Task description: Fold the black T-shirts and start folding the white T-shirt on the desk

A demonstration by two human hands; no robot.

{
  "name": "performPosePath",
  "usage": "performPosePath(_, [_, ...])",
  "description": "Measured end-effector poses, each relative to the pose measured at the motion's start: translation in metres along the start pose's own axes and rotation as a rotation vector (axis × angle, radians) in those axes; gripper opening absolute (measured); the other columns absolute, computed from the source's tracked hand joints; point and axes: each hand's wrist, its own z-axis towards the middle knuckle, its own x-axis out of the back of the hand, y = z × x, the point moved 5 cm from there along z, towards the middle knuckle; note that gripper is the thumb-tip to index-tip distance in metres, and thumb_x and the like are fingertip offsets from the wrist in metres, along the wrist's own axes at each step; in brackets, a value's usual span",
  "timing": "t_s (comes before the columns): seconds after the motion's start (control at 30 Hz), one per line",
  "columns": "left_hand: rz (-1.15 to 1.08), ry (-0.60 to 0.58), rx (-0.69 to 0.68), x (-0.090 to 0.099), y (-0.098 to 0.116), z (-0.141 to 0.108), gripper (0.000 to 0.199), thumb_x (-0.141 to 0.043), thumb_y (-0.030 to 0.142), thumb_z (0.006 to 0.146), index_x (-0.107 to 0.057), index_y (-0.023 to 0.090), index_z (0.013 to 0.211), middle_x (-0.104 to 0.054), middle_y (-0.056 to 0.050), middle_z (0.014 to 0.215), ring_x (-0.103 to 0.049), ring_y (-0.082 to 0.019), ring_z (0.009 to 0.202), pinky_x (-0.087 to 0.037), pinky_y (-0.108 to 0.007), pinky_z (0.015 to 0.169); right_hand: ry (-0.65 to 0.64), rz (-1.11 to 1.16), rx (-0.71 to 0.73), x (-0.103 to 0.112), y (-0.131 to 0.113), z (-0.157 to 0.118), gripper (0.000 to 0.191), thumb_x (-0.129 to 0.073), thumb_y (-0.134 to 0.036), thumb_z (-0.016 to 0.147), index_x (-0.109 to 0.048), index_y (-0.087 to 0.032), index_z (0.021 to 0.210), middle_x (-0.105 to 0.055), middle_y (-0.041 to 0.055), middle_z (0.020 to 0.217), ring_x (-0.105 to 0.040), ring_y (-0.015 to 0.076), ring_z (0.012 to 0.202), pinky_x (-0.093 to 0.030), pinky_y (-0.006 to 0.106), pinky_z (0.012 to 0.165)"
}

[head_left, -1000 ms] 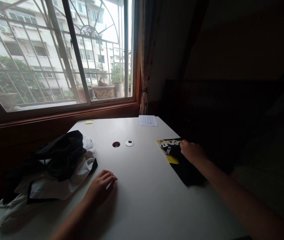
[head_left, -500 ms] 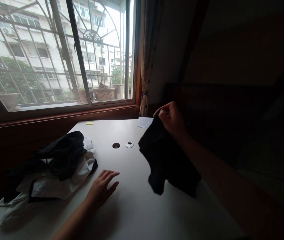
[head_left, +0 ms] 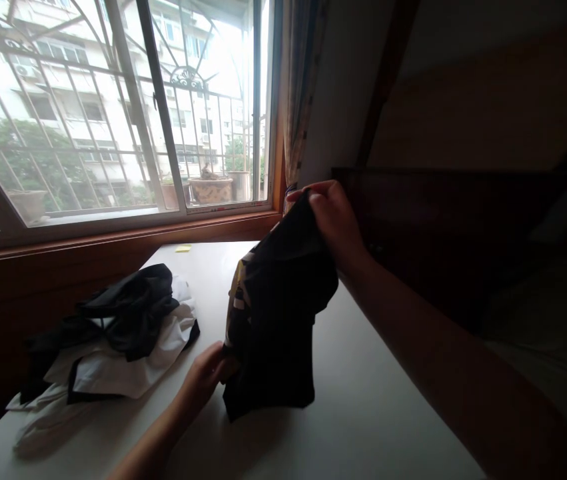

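Note:
A black garment (head_left: pixel 283 313) with a yellow and white print along its left side hangs above the table. My right hand (head_left: pixel 330 213) pinches its top edge and holds it up. Lower down, my left hand (head_left: pixel 210 370) is closed on the garment's left edge; part of its fingers is hidden by the cloth. What kind of garment it is cannot be made out. Left of my left hand, a heap of black and white clothes (head_left: pixel 133 373) lies crumpled on the table.
The white table (head_left: pixel 363 413) stands below a barred window (head_left: pixel 113 120). A yellow slip of paper (head_left: pixel 183 249) lies near its far edge. A tied curtain (head_left: pixel 297 100) hangs right of the window, and a dark wooden panel (head_left: pixel 438 220) stands to the right.
My right hand has raised the black garment and swung it to the left, over the holes in the table top. My left hand, open before, has closed on its left edge.

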Motion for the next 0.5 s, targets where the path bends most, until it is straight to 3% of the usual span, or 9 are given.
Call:
performPosePath(0.1, [0.030, 0.130, 0.040, 0.032, 0.003, 0.011, 0.032, -0.048, 0.041, 0.100, -0.069, 0.020, 0.089, -0.066, -0.004, 0.080, -0.064, -0.019, 0.074, -0.053, -0.028, 0.067, -0.028, -0.087, 0.027, 0.029, 0.014, 0.004, 0.015, -0.047, -0.042, 0.101, -0.046, -0.027, 0.098, -0.072, 0.0029, 0.097, -0.069, 0.0192, 0.089, -0.057, 0.036, 0.077])
performPosePath(0.2, [0.146, 0.273, 0.007, 0.074, 0.017, 0.024, 0.029, -0.050, 0.040, 0.099, -0.072, 0.020, 0.098, -0.067, -0.004, 0.087, -0.065, -0.018, 0.078, -0.053, -0.026, 0.070, -0.038, -0.232, 0.059, 0.066, 0.025, 0.010, 0.016, -0.051, -0.043, 0.099, -0.053, -0.027, 0.098, -0.073, 0.0048, 0.096, -0.069, 0.0211, 0.089, -0.056, 0.038, 0.078])
performPosePath(0.37, [0.544, 0.420, -0.079, 0.141, 0.071, 0.046, 0.037, -0.046, 0.038, 0.103, -0.062, 0.029, 0.135, -0.066, -0.003, 0.104, -0.064, -0.017, 0.089, -0.049, -0.027, 0.083, -0.001, -0.588, 0.156, 0.120, 0.027, 0.012, 0.019, -0.055, -0.035, 0.096, -0.065, -0.022, 0.104, -0.073, 0.0083, 0.102, -0.069, 0.0203, 0.088, -0.052, 0.036, 0.079])
performPosePath(0.5, [0.822, 0.453, -0.076, 0.180, 0.118, 0.061, 0.040, -0.043, 0.038, 0.104, -0.061, 0.029, 0.139, -0.058, -0.005, 0.136, -0.056, -0.026, 0.111, -0.040, -0.046, 0.105, -0.073, -0.948, 0.306, 0.131, 0.028, 0.003, 0.021, -0.053, -0.032, 0.097, -0.067, -0.021, 0.109, -0.073, 0.0083, 0.102, -0.068, 0.0223, 0.091, -0.049, 0.036, 0.081])
